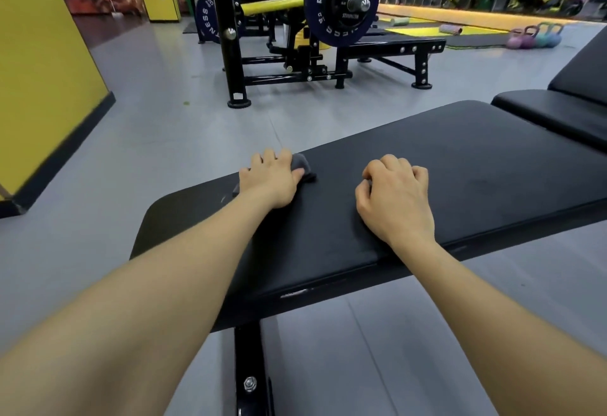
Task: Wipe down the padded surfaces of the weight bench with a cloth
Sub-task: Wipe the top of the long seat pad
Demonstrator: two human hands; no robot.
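Observation:
A long black padded bench pad point(460, 165) stretches from lower left to upper right in front of me. My left hand point(272, 179) lies on a small dark grey cloth point(303, 165) near the pad's far edge, fingers curled over it and thumb against its side. My right hand point(394, 198) rests on the pad to the right with its fingers curled under; whether it holds anything is hidden. A second black pad section point(551, 113) continues at the right, with a raised backrest point(584, 70) beyond.
The bench's black steel post point(249, 369) with a bolt stands below the pad. A rack with a loaded barbell and blue plates point(338, 1) stands ahead on the grey floor. A yellow wall point(39, 70) runs along the left. Kettlebells point(535, 37) sit at the far right.

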